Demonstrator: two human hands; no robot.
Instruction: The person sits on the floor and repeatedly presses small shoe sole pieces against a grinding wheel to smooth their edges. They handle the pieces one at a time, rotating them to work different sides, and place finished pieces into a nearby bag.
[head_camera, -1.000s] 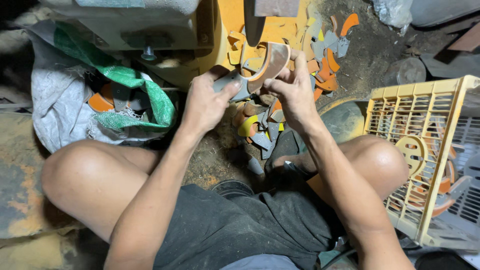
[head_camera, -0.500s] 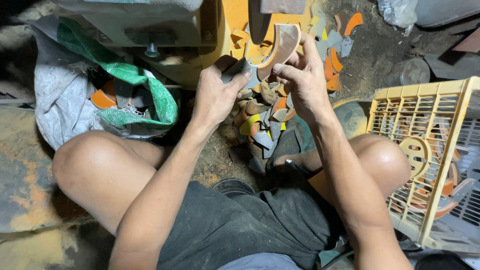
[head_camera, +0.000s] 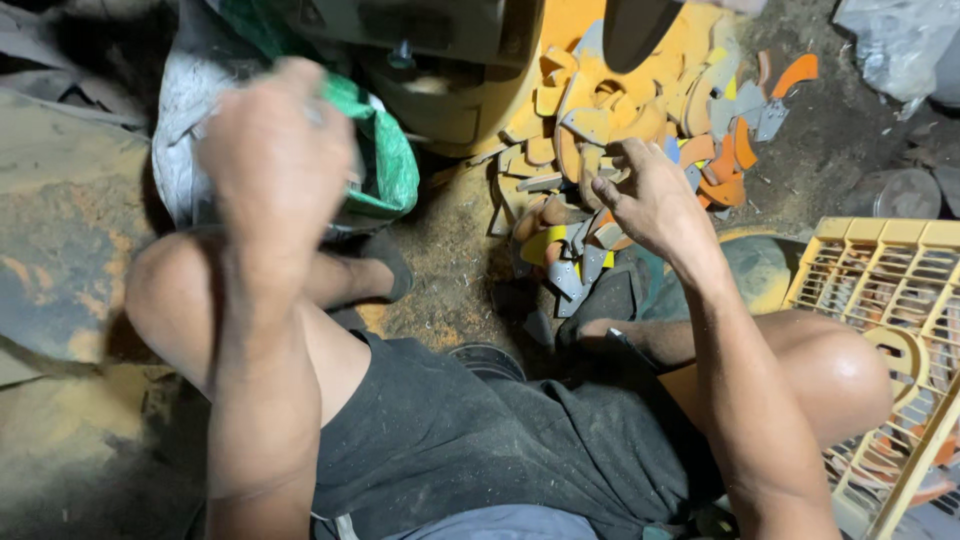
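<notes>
Far left: worn, orange-stained sheet material (head_camera: 60, 250) flat on the dirty ground. Next, left hand (head_camera: 275, 150), blurred, raised over a grey sack lined with a green bag (head_camera: 390, 170); fingers curled inward, back of hand to the camera; open, closed or holding something, impossible to tell. Bare left knee just below that hand, dark shorts (head_camera: 450, 440) across the lap. Above the sack, base of a grey and yellow machine (head_camera: 440, 40) at the top edge. Centre right: right hand (head_camera: 650, 200), fingers loosely spread and half open, fingertips down on a heap of curved cut-out pieces (head_camera: 640, 110), orange, tan, grey and yellow; no piece clearly gripped. Heap piled against the machine's yellow base and spilling down toward the right foot. Beyond the heap, top right, crumpled clear plastic (head_camera: 900, 40) on dark ground. Far right: pale yellow slatted plastic crate (head_camera: 880, 260), touching the right knee, more orange and tan pieces visible through its slats.
</notes>
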